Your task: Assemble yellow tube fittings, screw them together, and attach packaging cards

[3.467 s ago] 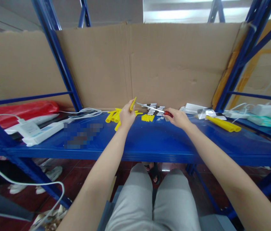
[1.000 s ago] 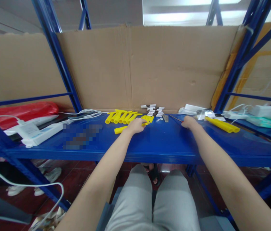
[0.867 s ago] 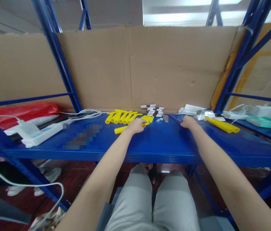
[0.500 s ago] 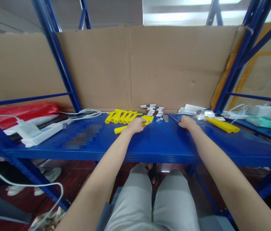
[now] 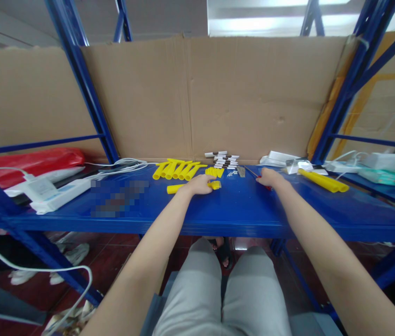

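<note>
My left hand (image 5: 199, 185) is closed over a small yellow plastic piece (image 5: 215, 185), whose end sticks out past the fingers on the right. A yellow tubular handle (image 5: 174, 189) lies under the wrist, and the hand hides where it ends. My right hand (image 5: 269, 178) grips a screwdriver (image 5: 251, 172) with a red handle, its thin shaft pointing left and away. Between the hands, farther back, are small flat yellow pieces (image 5: 214, 172), tiny white-looking screws (image 5: 233, 173) and a grey metal blade stack (image 5: 241, 171).
Several yellow tubular handles (image 5: 174, 171) lie in a row at the back left. Behind the small parts is a pile of black-and-white pieces (image 5: 226, 162). A white power strip (image 5: 60, 196) lies left; two yellow tubes (image 5: 323, 181) lie right. Cardboard (image 5: 236, 98) backs the blue shelf (image 5: 239, 210).
My left hand has drawn slightly nearer from the small yellow pieces, bringing one over the blue surface. My right hand has shifted slightly left with the screwdriver.
</note>
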Demonstrator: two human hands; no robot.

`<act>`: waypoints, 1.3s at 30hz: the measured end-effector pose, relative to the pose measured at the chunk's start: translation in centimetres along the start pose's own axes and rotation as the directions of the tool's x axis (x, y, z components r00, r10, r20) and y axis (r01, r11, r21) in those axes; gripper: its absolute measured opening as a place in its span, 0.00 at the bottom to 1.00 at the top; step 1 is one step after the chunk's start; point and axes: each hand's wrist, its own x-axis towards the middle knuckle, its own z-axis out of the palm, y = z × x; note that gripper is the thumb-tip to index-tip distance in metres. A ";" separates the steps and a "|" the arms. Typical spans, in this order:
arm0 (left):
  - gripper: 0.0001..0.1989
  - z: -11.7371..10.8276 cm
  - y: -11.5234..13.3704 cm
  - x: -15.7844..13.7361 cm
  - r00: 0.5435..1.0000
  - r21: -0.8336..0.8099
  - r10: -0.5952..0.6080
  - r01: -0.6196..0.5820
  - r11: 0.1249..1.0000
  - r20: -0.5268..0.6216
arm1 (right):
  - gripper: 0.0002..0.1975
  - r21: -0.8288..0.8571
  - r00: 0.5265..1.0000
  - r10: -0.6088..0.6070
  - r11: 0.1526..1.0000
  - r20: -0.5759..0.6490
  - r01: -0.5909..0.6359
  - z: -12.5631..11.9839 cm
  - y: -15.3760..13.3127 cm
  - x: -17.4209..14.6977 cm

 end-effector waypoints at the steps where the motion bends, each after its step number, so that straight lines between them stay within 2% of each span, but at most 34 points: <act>1: 0.33 -0.1 0.1 0.0 1.000 -0.007 0.009 -0.009 1.000 0.005 | 0.21 -0.002 1.000 -0.005 1.000 -0.001 0.005 0.0 0.0 0.0; 8: 0.29 -0.6 0.7 -0.5 0.999 -0.045 -0.026 0.027 0.999 0.020 | 0.21 0.008 1.000 -0.012 1.000 0.011 0.012 -0.1 -0.2 -0.1; 15: 0.24 0.1 -0.3 0.3 0.999 -0.023 -0.013 0.012 1.000 -0.038 | 0.20 0.009 1.000 -0.027 1.000 -0.016 0.027 0.1 -0.1 0.1; 27: 0.23 0.9 -0.7 0.8 1.000 0.062 -0.001 0.001 0.998 -0.002 | 0.19 0.001 0.999 -0.042 0.999 -0.009 0.042 0.1 -0.1 0.3; 29: 0.23 1.1 -0.6 0.8 1.000 0.066 -0.010 0.011 0.998 -0.012 | 0.20 0.000 0.999 -0.030 1.000 -0.037 0.030 -0.1 -0.3 -0.1; 31: 0.23 1.2 -0.5 0.8 1.000 0.063 -0.020 0.022 0.998 -0.024 | 0.22 0.005 0.993 -0.025 1.000 -0.114 0.025 -0.3 -0.6 -0.5; 35: 0.22 1.1 -0.2 0.5 0.998 0.051 -0.038 0.040 0.998 -0.044 | 0.19 0.000 0.953 -0.134 0.990 -0.272 0.139 -0.2 -1.9 -1.2; 39: 0.21 0.9 0.2 0.3 0.997 0.058 -0.059 0.062 0.996 -0.050 | 0.17 -0.033 0.905 -0.326 0.943 -0.274 0.330 -0.2 -3.8 -0.9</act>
